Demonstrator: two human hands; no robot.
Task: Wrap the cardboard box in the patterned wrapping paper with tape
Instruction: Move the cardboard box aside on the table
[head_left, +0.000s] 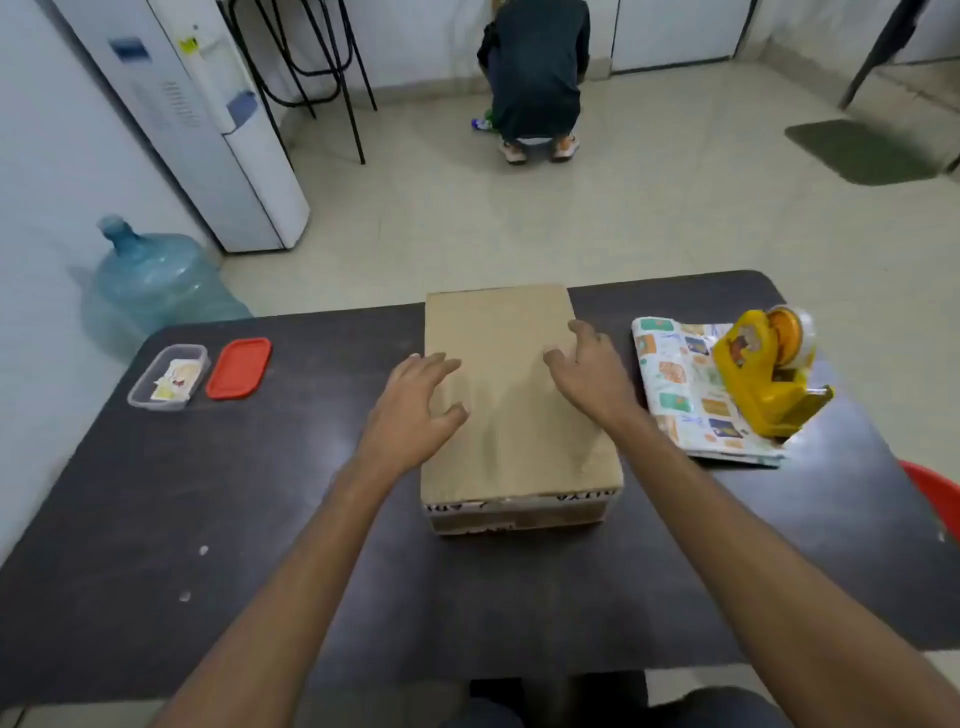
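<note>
Currently, the left hand (415, 410) lies over the left edge of the cardboard box (498, 338), fingers spread and slightly bent, thumb pointing toward the box centre. The right hand (592, 374) lies over the right half of the box top, fingers spread and lightly curled. Neither hand grips anything. Whether the palms actually press on the cardboard cannot be told.

The cardboard box is closed and unwrapped. It sits flat at the centre of the dark table (260, 493), long axis running from 6 to 12 o'clock. A strip of printed tape crosses its near end face.

At 3 o'clock from the box, near it but not touching, lies the patterned wrapping paper (680, 395), folded flat. A yellow tape dispenser (763, 374) with a loaded roll stands on top of the paper.

At 9 o'clock from the box, well apart, sits a clear plastic container (169, 376) holding small paper items. Its red lid (239, 368) lies just beside it on the table.

Beyond the table:
- 10 o'clock: a blue water jug (156, 280) on the floor.
- 11 o'clock: a white water dispenser (208, 130) against the wall.
- 12 o'clock: a person (535, 78) crouching, back to the camera.
- 2 o'clock: a green floor mat (862, 150).
</note>
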